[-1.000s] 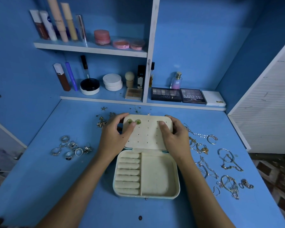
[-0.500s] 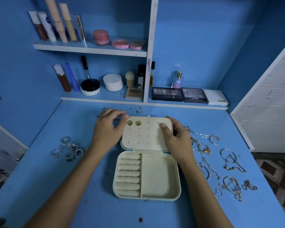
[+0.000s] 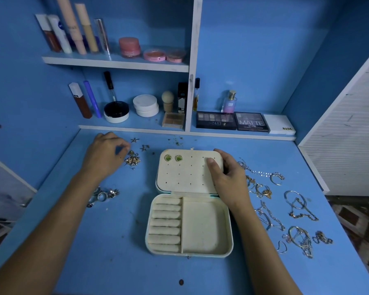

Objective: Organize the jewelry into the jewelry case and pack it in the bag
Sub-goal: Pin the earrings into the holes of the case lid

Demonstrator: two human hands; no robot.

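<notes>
Hands have parted company: the left hand (image 3: 107, 155), which a moment ago rested on the lid of the jewelry case (image 3: 189, 202), now sits at the upper left of the frame over a small heap of earrings (image 3: 133, 159) on the bench (image 3: 119, 241). Its fingers are curled toward the heap, but whether they already pinch a piece I cannot tell. The right hand (image 3: 226, 177) keeps its place, thumb on the lid's inner face and fingers wrapped round the right edge, holding the case open in mid-frame. Two green studs (image 3: 173, 158) already sit in the lid's top row. This likely means another earring comes next. Rings (image 3: 103, 195) at left and chains (image 3: 285, 211) at right lie loose; no bag is visible.
</notes>
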